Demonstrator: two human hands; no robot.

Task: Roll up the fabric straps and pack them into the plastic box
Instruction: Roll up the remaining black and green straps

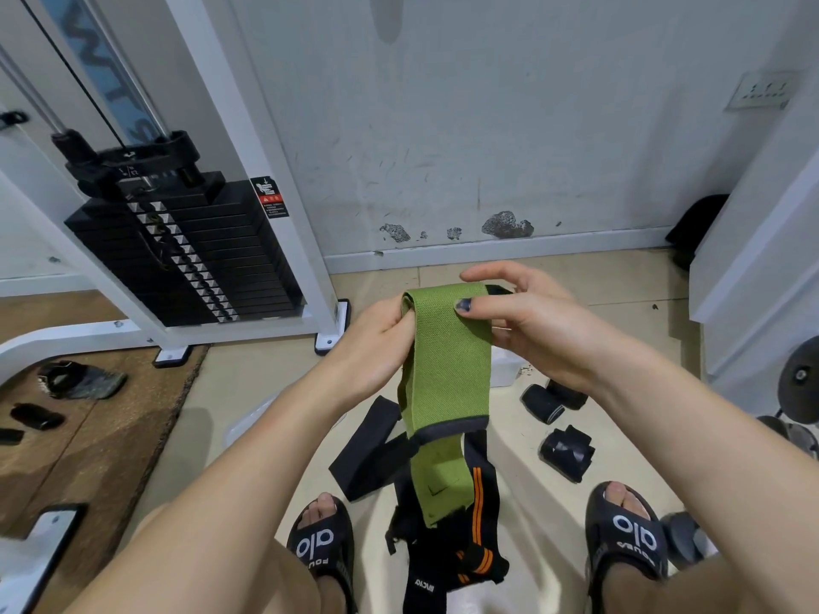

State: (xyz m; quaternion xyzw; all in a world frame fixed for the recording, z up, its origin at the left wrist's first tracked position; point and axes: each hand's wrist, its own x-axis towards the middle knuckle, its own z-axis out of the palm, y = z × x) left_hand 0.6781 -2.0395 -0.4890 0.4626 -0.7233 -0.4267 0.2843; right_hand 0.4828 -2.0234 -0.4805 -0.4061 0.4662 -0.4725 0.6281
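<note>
1. The green strap [447,370] is held up at chest height over the floor [620,440], its top end folded over; the tail hangs down to the pile of black straps [447,538] between the sandals [323,551]
2. Left hand [376,343]: fingers are curled round the folded left edge, pinching it. Right hand [527,330]: thumb is pressed on the front face and fingers are curled behind, so the top right corner is pinched beside a black tab [498,289]
3. Step in hand is judged to be the start of the roll. The first fold should be kept tight and square to the strap's edges; light tension on the hanging tail is advised, with the edges kept aligned so the coil does not cone
4. Strap material: coarse woven webbing, flat and wide, limp enough to drape; a dark stitched band [452,429] crosses it lower down
5. Rolled black wraps [554,401] lie on the floor to the right
6. A translucent white plastic box [505,370] is partly seen behind the strap, on the floor; its contents cannot be told
</note>
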